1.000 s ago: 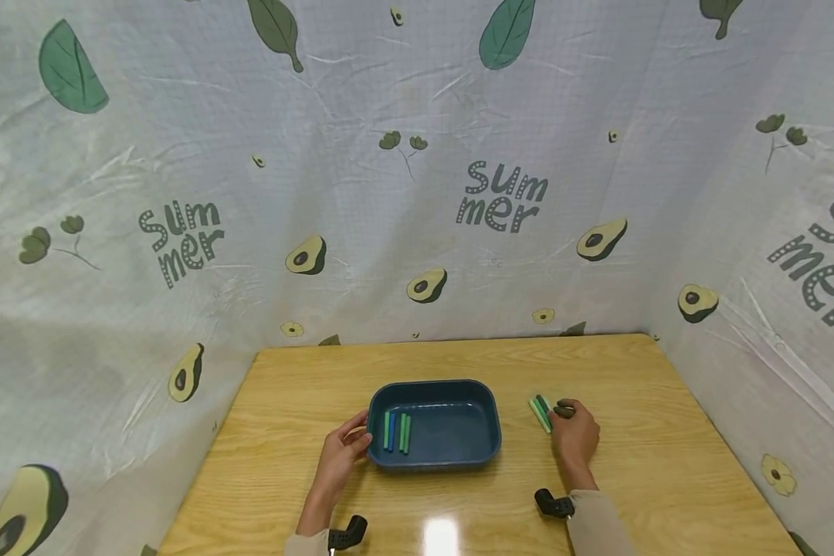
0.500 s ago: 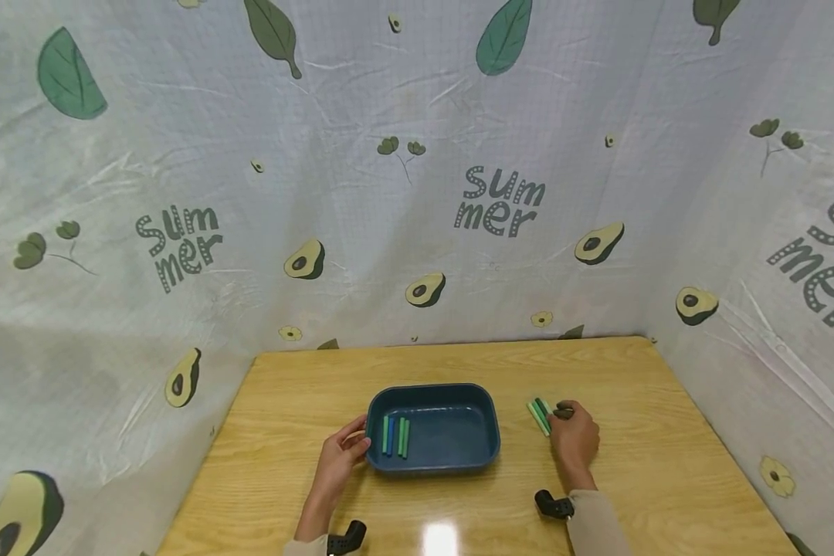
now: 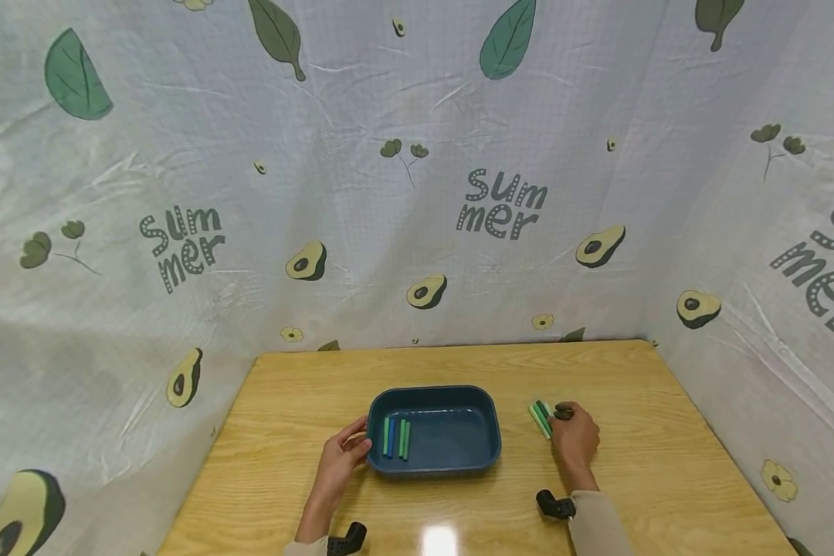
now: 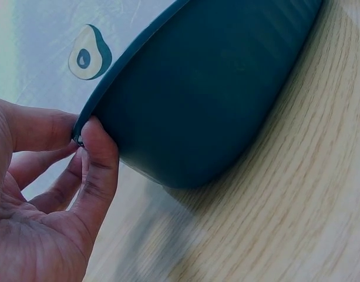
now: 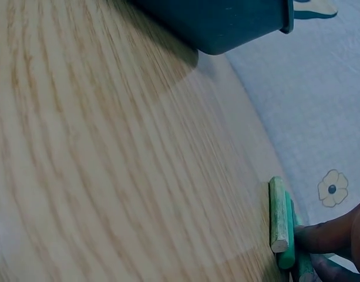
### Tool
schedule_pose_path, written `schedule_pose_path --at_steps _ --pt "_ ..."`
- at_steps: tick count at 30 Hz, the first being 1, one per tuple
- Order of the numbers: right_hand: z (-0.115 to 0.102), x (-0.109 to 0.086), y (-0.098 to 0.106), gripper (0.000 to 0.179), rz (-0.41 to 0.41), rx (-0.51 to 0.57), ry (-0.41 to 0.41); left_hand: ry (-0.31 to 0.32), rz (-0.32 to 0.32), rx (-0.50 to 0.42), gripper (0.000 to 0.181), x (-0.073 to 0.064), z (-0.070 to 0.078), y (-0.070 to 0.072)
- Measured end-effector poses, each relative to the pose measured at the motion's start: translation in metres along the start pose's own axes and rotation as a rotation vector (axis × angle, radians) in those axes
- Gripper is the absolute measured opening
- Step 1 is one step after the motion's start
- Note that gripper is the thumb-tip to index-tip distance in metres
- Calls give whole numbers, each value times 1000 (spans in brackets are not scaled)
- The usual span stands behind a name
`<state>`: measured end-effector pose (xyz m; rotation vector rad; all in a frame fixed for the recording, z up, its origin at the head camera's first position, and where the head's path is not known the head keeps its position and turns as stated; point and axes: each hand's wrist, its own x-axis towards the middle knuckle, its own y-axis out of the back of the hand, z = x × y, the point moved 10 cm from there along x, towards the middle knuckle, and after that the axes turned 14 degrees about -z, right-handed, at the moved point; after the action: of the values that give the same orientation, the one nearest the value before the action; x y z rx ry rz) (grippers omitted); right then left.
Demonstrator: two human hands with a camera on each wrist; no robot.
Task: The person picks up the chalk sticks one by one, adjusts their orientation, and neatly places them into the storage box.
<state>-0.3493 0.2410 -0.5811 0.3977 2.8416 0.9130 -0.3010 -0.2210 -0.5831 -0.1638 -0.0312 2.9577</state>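
A dark blue rectangular tray (image 3: 455, 432) sits on the wooden table. Several short green sticks (image 3: 404, 440) and one blue stick (image 3: 391, 438) lie in its left part, side by side. At the tray's left end, my left hand (image 3: 339, 455) pinches the rim between thumb and fingers; the left wrist view shows the thumb against the outer wall (image 4: 185, 106). My right hand (image 3: 575, 438) is right of the tray, fingers curled down at a small row of green sticks (image 3: 538, 422). In the right wrist view its fingertips pinch the nearest dark green stick (image 5: 303, 267), partly hidden, beside a pale green stick (image 5: 278, 217).
The wooden table (image 3: 306, 386) reaches back to a white curtain (image 3: 361, 193) printed with avocados and leaves. More curtain hangs at both sides. A black wrist camera (image 3: 554, 506) is strapped to the right wrist, another (image 3: 347, 538) to the left.
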Motion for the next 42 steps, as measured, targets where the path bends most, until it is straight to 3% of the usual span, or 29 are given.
schedule_pose_path --at_steps 12,20,24,31,42 --pt "-2 -1 3 33 -4 53 24 -7 -8 1 47 -1 1 0" --pt "-9 -5 13 40 -20 84 19 -59 -24 19 48 -2 6 -2" --pt "-12 -7 16 40 -32 84 17 -30 -13 -2 48 -2 3 -2" --pt "-32 -9 14 37 -106 76 93 -10 -5 0 48 -2 4 -1" --pt "-63 -14 17 36 -168 97 141 -9 -7 -9 48 -4 4 -2"
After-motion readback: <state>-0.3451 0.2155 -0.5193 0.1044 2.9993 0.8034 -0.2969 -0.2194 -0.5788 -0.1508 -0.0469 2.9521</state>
